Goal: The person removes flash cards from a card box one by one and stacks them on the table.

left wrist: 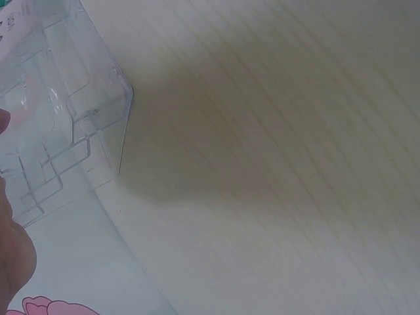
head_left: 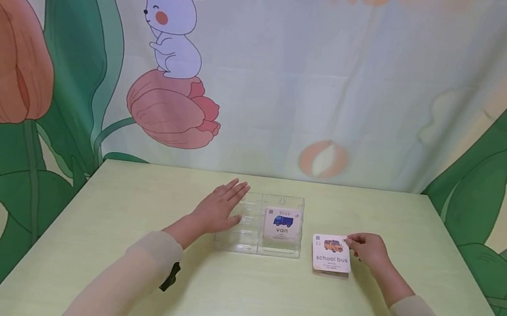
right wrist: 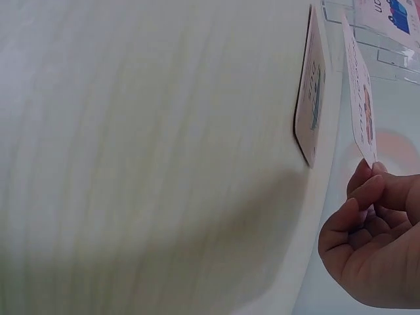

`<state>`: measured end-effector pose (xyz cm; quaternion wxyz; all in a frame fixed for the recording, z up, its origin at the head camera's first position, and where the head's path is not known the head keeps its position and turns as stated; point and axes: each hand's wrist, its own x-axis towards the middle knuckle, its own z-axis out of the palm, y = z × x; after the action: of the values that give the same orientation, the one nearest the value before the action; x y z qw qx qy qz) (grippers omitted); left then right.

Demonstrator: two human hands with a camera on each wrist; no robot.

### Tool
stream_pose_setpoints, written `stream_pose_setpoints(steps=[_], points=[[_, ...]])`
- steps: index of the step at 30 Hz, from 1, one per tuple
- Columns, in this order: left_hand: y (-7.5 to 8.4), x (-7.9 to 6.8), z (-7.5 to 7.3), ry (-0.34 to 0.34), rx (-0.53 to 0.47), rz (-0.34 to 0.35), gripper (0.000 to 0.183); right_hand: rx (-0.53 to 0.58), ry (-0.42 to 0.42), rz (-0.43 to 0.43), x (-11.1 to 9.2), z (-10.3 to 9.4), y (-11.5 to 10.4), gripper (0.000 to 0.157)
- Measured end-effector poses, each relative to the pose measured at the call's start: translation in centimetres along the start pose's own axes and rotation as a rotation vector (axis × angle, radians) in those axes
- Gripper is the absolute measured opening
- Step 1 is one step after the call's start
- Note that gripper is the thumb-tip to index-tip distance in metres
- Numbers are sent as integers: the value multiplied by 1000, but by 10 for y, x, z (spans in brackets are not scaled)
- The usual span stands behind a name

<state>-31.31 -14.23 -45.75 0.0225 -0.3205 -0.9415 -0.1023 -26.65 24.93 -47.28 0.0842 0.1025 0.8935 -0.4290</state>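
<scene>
The straight-fingered left hand (head_left: 216, 210) partly hid a clear plastic tray (head_left: 254, 227); the right hand (head_left: 368, 249) pinched a white school-bus card (head_left: 332, 254) by its corner.

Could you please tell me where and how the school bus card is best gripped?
I would pinch the school bus card at its upper right corner, from the right, as the right hand does. The card is thin and raised above the stack, so both faces seem free to pinch there.
</scene>
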Motion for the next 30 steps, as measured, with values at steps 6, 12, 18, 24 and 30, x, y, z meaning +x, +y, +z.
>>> stream_pose_setpoints(steps=[6, 12, 18, 24, 30], points=[[1, 3, 0, -40, 67, -40, 75, -7, 5, 16, 2, 1, 1, 29], [3, 3, -1, -49, 71, -44, 76, -35, -10, 13, 4, 2, 5, 30], [1, 3, 0, -45, 76, -45, 75, -40, -29, 8, 5, 3, 5, 30], [1, 2, -1, -46, 81, -41, 76, -57, -36, 17, 8, 5, 4, 30], [1, 2, -1, -51, 83, -40, 76, -115, -17, 19, 10, 8, 6, 29]])
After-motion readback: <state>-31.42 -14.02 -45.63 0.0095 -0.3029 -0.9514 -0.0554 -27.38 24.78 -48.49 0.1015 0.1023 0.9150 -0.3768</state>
